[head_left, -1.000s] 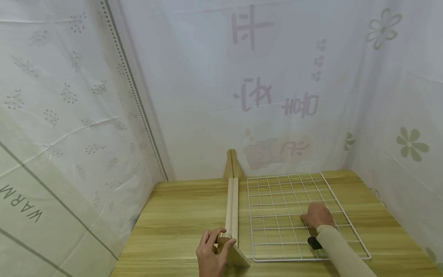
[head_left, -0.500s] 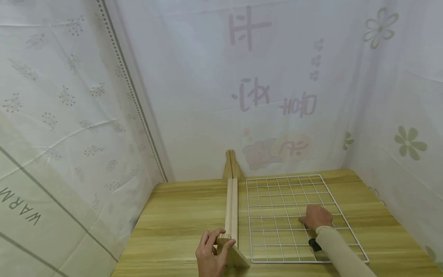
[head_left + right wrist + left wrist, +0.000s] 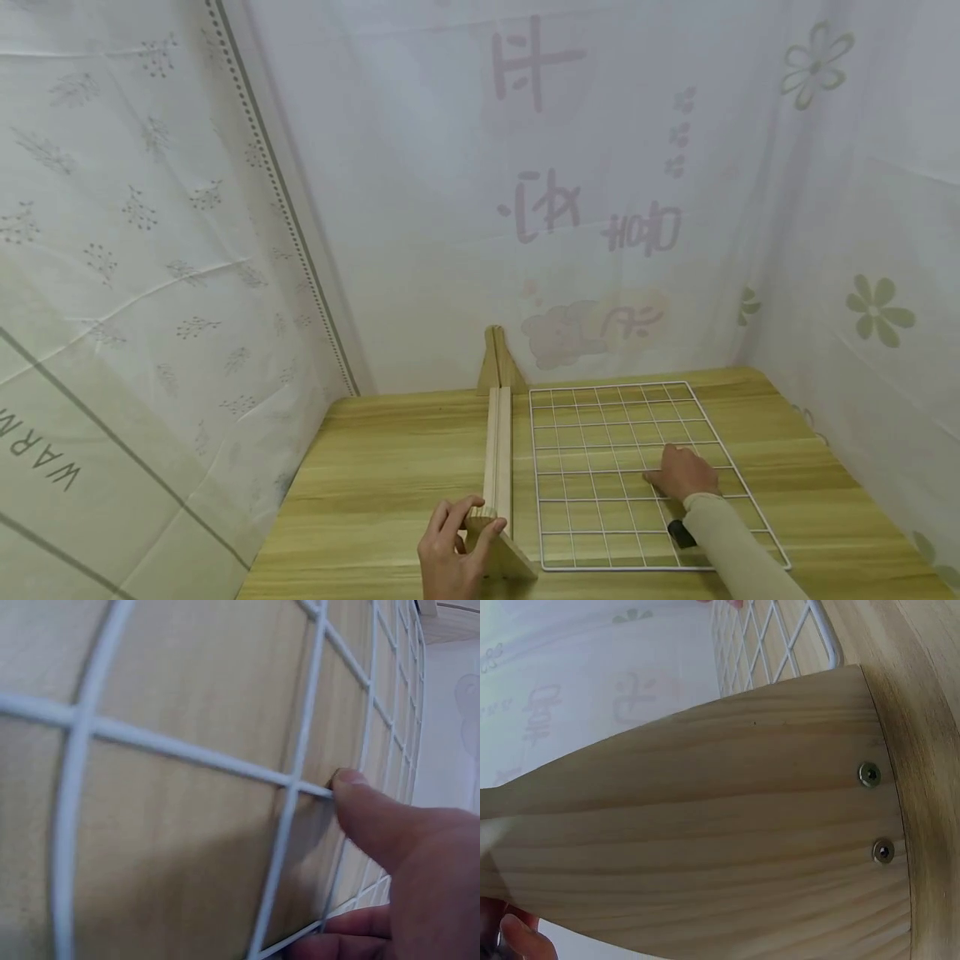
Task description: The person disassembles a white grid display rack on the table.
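Observation:
In the head view my left hand (image 3: 452, 546) pinches the rounded top of the near wooden end piece (image 3: 510, 560) between thumb and fingers. That end piece stands upright, and two bolts show on its face (image 3: 727, 825) in the left wrist view. A grooved wooden beam (image 3: 498, 458) runs from it to a matching far end piece (image 3: 497, 367). A white wire grid panel (image 3: 588, 472) lies to the right of the beam. My right hand (image 3: 684, 472) grips wires in the grid's right half; in the right wrist view the thumb (image 3: 367, 810) presses a wire, with fingers curled below.
Everything sits on a wood-grain table (image 3: 375, 475). Behind it hangs a pale printed curtain (image 3: 420, 250), and more curtain closes in both sides. A black object (image 3: 681, 533) is on the right wrist.
The grid's right side has dropped slightly and come a little toward me, with the right hand on it. The left hand keeps its grip on the end piece. The head view has shifted slightly.

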`<state>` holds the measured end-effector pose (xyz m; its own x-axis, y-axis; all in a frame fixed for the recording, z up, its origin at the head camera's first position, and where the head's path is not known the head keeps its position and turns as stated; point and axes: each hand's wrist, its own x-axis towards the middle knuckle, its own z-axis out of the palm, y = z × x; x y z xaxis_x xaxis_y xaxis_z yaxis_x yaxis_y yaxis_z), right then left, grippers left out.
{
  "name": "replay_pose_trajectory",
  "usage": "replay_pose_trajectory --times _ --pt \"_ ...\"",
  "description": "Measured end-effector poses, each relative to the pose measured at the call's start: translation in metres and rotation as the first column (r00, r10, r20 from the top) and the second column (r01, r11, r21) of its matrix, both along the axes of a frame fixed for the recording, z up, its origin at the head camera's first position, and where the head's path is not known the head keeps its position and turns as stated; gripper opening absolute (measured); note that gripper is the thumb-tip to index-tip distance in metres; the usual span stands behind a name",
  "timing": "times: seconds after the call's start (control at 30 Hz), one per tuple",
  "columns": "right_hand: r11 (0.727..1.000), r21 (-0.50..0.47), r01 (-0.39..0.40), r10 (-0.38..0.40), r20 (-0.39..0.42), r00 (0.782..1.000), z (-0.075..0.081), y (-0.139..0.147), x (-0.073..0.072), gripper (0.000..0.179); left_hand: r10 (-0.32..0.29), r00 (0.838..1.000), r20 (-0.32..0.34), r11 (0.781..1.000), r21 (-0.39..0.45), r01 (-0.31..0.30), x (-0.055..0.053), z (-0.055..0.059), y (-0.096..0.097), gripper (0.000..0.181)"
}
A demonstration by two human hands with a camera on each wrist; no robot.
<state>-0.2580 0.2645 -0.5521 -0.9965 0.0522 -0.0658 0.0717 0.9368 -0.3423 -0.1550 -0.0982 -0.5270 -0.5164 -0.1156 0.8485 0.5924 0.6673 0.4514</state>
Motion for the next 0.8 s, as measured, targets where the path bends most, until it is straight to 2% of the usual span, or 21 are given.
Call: replay_pose_trajectory --times 0.17,0.4,0.57,0.6,0.7,0.77,0.8 --pt "1.0 -0.014 -0.001 0.001 -0.011 1.0 -0.006 0.005 0.0 0.064 -0.016 1.0 -0.004 1.0 -0.02 0.016 -0.003 0.001 -0.001 0.031" --pt "1.0 -0.009 0.005 -0.006 -0.026 1.0 -0.011 0.011 0.0 0.072 -0.053 0.999 -0.008 0.998 -0.033 0.053 -0.006 0.002 -0.002 0.03" --pt "1.0 0.003 0.0 0.0 -0.033 0.999 -0.011 0.013 0.001 0.073 -0.121 0.991 0.062 0.992 -0.018 0.122 -0.003 0.004 -0.008 0.02" --pt "1.0 0.002 -0.004 0.004 -0.031 1.0 -0.01 0.013 0.001 0.074 -0.142 0.987 0.078 0.99 -0.01 0.143 -0.003 0.004 -0.01 0.018" --pt "1.0 -0.003 -0.014 0.014 -0.03 0.999 -0.007 0.014 0.001 0.072 -0.175 0.964 0.201 0.984 0.061 0.166 -0.002 0.004 -0.02 0.018" --pt "1.0 -0.007 -0.027 0.027 -0.034 0.999 -0.006 0.013 0.0 0.069 -0.173 0.936 0.306 0.983 0.108 0.146 -0.004 0.004 -0.029 0.021" --pt "0.999 -0.012 -0.033 0.033 -0.036 0.999 -0.005 0.013 0.001 0.066 -0.171 0.916 0.363 0.983 0.125 0.133 -0.006 0.004 -0.033 0.022"
